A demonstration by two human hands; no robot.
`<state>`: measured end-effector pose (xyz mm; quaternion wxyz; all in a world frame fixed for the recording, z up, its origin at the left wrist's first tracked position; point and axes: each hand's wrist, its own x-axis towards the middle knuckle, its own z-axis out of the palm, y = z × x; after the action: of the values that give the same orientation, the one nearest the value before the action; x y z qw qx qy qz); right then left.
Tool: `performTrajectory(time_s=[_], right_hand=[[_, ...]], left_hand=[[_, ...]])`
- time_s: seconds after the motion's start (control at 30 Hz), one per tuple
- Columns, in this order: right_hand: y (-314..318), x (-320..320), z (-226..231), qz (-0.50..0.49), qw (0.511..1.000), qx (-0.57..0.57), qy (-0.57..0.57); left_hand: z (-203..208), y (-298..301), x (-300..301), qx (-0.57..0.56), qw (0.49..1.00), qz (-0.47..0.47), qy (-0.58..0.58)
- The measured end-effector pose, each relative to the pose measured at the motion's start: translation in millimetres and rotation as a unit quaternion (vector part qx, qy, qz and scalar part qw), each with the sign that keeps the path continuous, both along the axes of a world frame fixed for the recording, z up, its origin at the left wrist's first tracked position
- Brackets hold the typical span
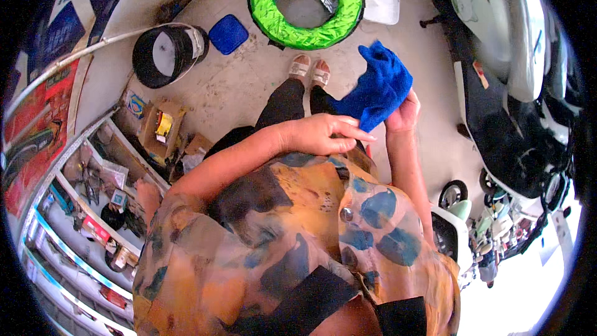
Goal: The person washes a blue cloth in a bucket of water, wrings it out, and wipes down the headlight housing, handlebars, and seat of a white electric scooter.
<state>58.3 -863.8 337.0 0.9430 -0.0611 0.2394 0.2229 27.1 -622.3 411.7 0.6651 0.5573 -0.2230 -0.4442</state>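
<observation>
Pinches a blue cloth (pixel 381 84) at two o'clock from centre with the right hand (pixel 403 114) and holds the left hand (pixel 317 134), loosely spread, by its lower tip, unclear whether touching, with a green fabric-covered ring (pixel 267 7) at twelve o'clock.

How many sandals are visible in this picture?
2: the left sandal and the right sandal, side by side below the green ring and left of the blue cloth held in the right hand. Others may be hidden.

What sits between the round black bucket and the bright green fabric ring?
In the head view, a blue rounded-square lid lies between them.
</observation>
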Motion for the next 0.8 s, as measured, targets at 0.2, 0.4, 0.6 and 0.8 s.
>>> performTrajectory(time_s=[0.2,0.4,0.6,0.8], right_hand=[[7.2,-15.7,49.3,-0.064,0.998,-0.022,0.002],[5.8,-34.8,100.4,-0.118,0.991,-0.044,-0.05],[-13.2,-47.7,152.2,-0.131,0.963,-0.207,-0.114],[-81.1,-90.0,136.4,-0.193,0.905,-0.366,-0.098]], left_hand=[[-39.3,47.9,16.6,0.115,0.976,0.166,0.082],[-18.8,24.3,64.5,0.213,0.913,0.146,-0.315],[25.8,-60.4,78.4,0.073,0.993,0.013,-0.093],[38.4,-137.6,51.5,-0.017,0.939,-0.069,0.337]])
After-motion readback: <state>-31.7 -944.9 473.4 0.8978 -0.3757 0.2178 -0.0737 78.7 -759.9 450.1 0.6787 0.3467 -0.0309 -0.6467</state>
